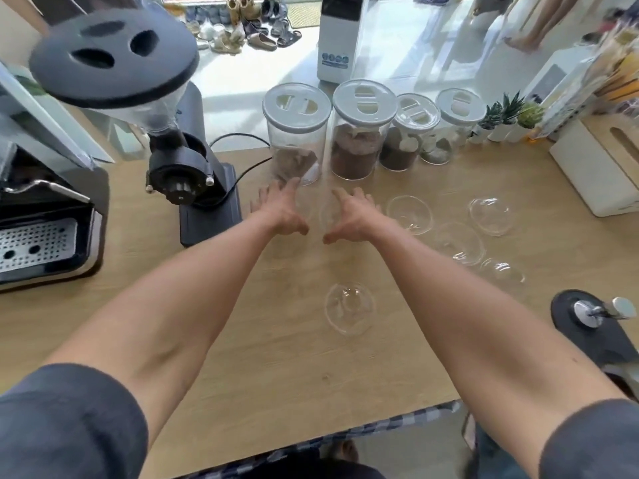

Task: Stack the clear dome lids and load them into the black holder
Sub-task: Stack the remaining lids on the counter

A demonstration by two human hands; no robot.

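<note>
Two hands: both reach forward over the wooden table, side by side, palms turned toward each other.
Left hand: fingers extended and spread, thumb pointing inward; released, grasping nothing that can be made out.
Right hand: fingers extended and slightly fanned, thumb pointing toward the left hand; released, its fingers above a faint clear lid that lies between the two hands. Contact with that lid cannot be told, because the area is blurred.
Clear dome lids, count: six can be made out, all lying singly on the table, none stacked.
Lid positions: the one between the hands; a nearest lid closer to the person, between the forearms; a lid beside right hand; a far right lid; a middle right lid; a low right lid.
Black holder: cannot be identified with certainty.
Jars: four clear canisters with grey lids, in a row beyond the hands, three holding brown contents.
Coffee grinder: one, black, left of the hands.
Espresso machine: one, at the left edge.
Small potted plants: three, right of the jars.
Sleeves: dark, pushed up above the elbows.
</note>
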